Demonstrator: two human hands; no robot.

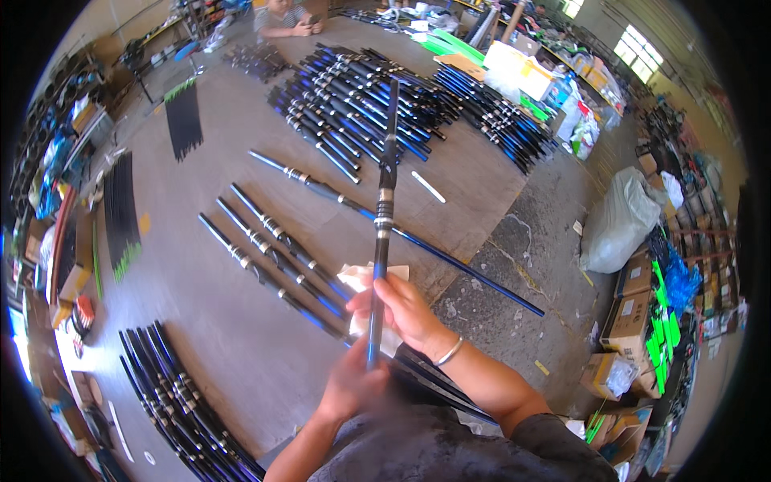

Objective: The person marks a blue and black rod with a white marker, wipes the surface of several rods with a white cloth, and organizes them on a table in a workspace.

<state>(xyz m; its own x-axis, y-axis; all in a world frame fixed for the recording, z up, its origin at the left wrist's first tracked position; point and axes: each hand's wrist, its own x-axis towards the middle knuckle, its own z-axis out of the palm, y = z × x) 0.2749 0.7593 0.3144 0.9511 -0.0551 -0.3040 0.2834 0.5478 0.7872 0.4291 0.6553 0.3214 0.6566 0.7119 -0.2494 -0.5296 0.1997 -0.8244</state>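
A dark fishing rod [384,213] with a reel seat and metal rings stands nearly upright in front of me, pointing away across the table. My right hand [408,312], with a silver bangle at the wrist, is closed around its blue lower shaft, thumb along the side. At the rod's butt end my left hand [353,381] is closed around it, blurred by motion, its fingers partly smeared. White cloth or paper [361,277] shows behind the right hand; whether the hand touches it I cannot tell.
Several rods lie at left-centre [277,261], with a longer rod [466,267] slanting to the right. A stacked rod bundle [165,394] sits near left, a big rod pile [353,96] beyond. A person [285,22] is at the far edge. Cardboard boxes [629,321] and a sack [625,217] stand right.
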